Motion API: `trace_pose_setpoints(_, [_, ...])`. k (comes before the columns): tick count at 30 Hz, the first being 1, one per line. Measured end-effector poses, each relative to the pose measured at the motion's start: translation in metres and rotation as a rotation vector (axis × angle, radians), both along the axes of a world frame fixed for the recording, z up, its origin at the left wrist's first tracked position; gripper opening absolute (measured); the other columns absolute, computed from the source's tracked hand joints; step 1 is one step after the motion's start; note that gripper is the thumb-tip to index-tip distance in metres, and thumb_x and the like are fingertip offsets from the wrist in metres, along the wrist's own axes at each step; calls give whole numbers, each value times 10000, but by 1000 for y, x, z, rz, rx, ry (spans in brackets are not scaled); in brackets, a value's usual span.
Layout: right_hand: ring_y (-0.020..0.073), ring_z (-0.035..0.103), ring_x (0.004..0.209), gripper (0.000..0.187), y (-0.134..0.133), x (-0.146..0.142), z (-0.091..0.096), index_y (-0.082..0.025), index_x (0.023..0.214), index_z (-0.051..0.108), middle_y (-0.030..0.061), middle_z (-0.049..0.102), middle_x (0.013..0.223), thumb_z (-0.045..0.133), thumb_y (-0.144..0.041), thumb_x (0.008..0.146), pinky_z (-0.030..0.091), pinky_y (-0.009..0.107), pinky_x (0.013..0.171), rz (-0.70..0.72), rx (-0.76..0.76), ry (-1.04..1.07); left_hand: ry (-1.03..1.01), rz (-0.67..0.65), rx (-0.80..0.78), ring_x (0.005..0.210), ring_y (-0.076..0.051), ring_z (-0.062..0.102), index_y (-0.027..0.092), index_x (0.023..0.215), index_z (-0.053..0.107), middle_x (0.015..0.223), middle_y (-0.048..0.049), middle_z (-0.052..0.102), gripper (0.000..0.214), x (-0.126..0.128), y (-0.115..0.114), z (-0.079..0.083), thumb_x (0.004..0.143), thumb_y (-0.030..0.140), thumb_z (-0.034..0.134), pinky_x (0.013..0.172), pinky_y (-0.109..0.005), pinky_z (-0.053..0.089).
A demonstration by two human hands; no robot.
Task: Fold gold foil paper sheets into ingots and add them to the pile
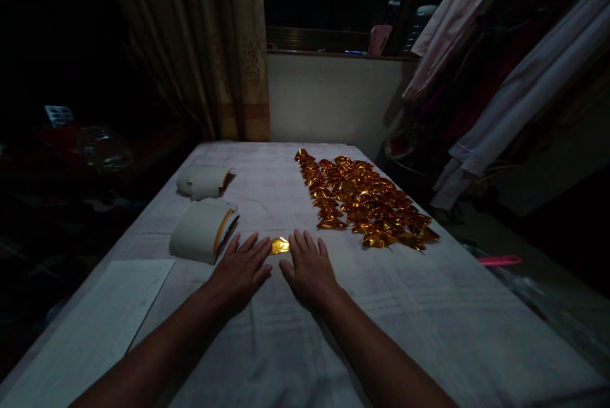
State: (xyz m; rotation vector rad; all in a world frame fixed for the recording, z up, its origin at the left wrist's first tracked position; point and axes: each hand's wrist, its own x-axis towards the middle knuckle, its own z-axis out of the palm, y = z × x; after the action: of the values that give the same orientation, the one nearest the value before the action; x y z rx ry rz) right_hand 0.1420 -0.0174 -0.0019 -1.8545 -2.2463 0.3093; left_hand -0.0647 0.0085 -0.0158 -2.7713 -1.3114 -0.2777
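A small folded piece of gold foil paper (279,245) lies flat on the cloth-covered table (362,319). My left hand (243,266) rests over its left end, fingers stretched out and flat. From the other side, my right hand (309,266) lies on its right end, also with fingers extended. Only the shiny middle of the foil shows between my fingertips; its ends are hidden beneath them. To the right of my hands sits a large group of folded gold foil shapes (365,195), several in a row along its left side.
Left of my hands stand two curved stacks of grey-backed paper, a nearer one (197,230) and a farther one (203,181). A white sheet (95,332) lies at the table's left edge. Behind are a curtain (214,46) and a windowsill with a pink cup (379,40). Clothes (519,77) hang at right.
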Motion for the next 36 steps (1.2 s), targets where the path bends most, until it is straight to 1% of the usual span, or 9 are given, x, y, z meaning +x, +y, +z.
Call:
trace_pose_setpoints(6, [309, 183, 1529, 633, 0, 1, 0, -122, 1556, 335, 134, 254, 1638, 383, -463, 1024, 119, 565, 1219, 7, 45, 3, -20, 1, 56, 1445, -304, 406, 242, 1494, 462, 1505, -100, 520, 525, -3, -4, -3, 1020, 462, 413, 1204, -588, 205])
trace_pose_setpoints(9, [273, 171, 1535, 601, 0, -3, 1, -129, 1561, 316, 117, 250, 1643, 378, -409, 1032, 89, 553, 1232, 125, 99, 13, -10, 9, 29, 1463, -291, 378, 247, 1507, 441, 1523, -92, 500, 510, -2, -2, -3, 1034, 425, 373, 1198, -577, 225])
trace_pose_setpoints(13, [244, 237, 1517, 559, 1, -12, 3, -156, 1542, 357, 102, 321, 1620, 333, -421, 1050, 101, 551, 1236, 264, 48, 36, 21, 63, -63, 1491, -317, 316, 254, 1526, 410, 1582, -116, 406, 510, -2, 0, 3, 1039, 385, 337, 1166, -595, 266])
trace_pose_setpoints(17, [255, 226, 1520, 568, 0, -11, 5, -162, 1547, 349, 106, 288, 1632, 322, -435, 1050, 101, 568, 1230, 179, -4, 22, 48, 114, -85, 1506, -353, 266, 293, 1514, 430, 1625, -131, 315, 500, -3, -2, 7, 1024, 375, 383, 1147, -623, 257])
trace_pose_setpoints(24, [283, 197, 1527, 583, -5, 2, 6, -164, 1557, 333, 103, 258, 1641, 348, -432, 1039, 99, 594, 1217, 34, -61, -6, 68, 146, -19, 1468, -353, 349, 333, 1478, 481, 1588, -99, 409, 478, -8, -11, 12, 1002, 349, 454, 1136, -594, 276])
trace_pose_setpoints(27, [287, 236, 1514, 550, -6, 3, 5, -171, 1531, 384, 109, 310, 1625, 385, -401, 1032, 125, 592, 1210, 25, -19, 21, 66, 130, 31, 1379, -337, 471, 285, 1367, 602, 1464, -100, 564, 398, 1, -11, 22, 984, 309, 496, 1137, -565, 287])
trace_pose_setpoints(30, [288, 304, 1484, 505, -7, 6, 1, -174, 1483, 458, 120, 394, 1586, 442, -362, 1014, 167, 560, 1206, 12, 58, 62, 69, 114, 31, 1104, -293, 648, 196, 1139, 709, 1171, -110, 720, 250, 15, -5, 33, 959, 268, 551, 1024, -468, 415])
trace_pose_setpoints(33, [290, 369, 1447, 442, -6, 8, -4, -196, 1403, 549, 119, 476, 1533, 508, -333, 985, 216, 532, 1192, -1, 117, 105, 80, 138, 25, 890, -285, 677, 157, 985, 723, 958, -116, 724, 200, 24, 4, 38, 956, 275, 564, 810, -411, 482])
trace_pose_setpoints(36, [292, 419, 1408, 397, -4, 10, -8, -215, 1341, 599, 109, 537, 1481, 559, -292, 954, 242, 517, 1181, -14, 174, 155, 88, 122, 29, 846, -280, 667, 161, 959, 719, 878, -105, 703, 197, 25, 12, 36, 966, 231, 536, 757, -392, 469])
